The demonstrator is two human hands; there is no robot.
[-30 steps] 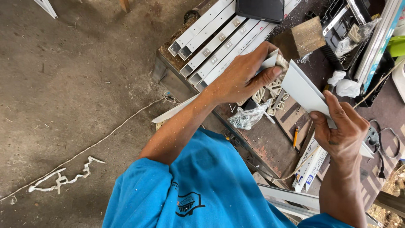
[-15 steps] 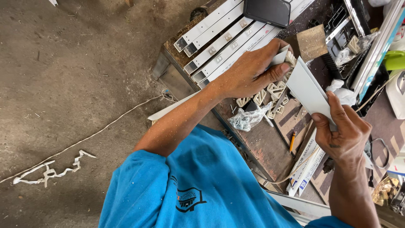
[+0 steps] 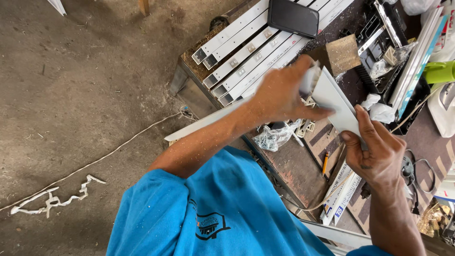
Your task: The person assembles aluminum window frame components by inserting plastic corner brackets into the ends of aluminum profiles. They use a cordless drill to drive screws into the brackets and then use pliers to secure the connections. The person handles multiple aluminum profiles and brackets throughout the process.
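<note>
**Both hands on the white strip**

Far left of the grip, a white cord [image 3: 109, 154] trails across the concrete floor [image 3: 71, 95], with a crumpled white scrap [image 3: 52, 199] lying near it. Closer in, a row of white hollow bars [image 3: 246, 52] lies side by side on the cluttered surface [image 3: 294, 166], a dark flat box [image 3: 293, 18] resting across their far ends.

The left hand [image 3: 279, 95] now lies flat over the upper end of a short white strip [image 3: 339, 106], fingers closed around its edge; half a second ago it sat a little higher and farther from the body, so the piece has been drawn slightly nearer and tilted. That suggests the strip is being turned or checked in the hands rather than set down. Just under this grip lie a clear bag of screws [image 3: 275, 136] and some small white brackets [image 3: 308, 128].

The right hand [image 3: 379, 154] pinches the strip's lower end, thumb on top, holding it clear of the surface. Below that grip lies an orange pencil [image 3: 325, 163]; to the right, a green bottle [image 3: 438, 72] and a wooden block [image 3: 343, 53].
</note>
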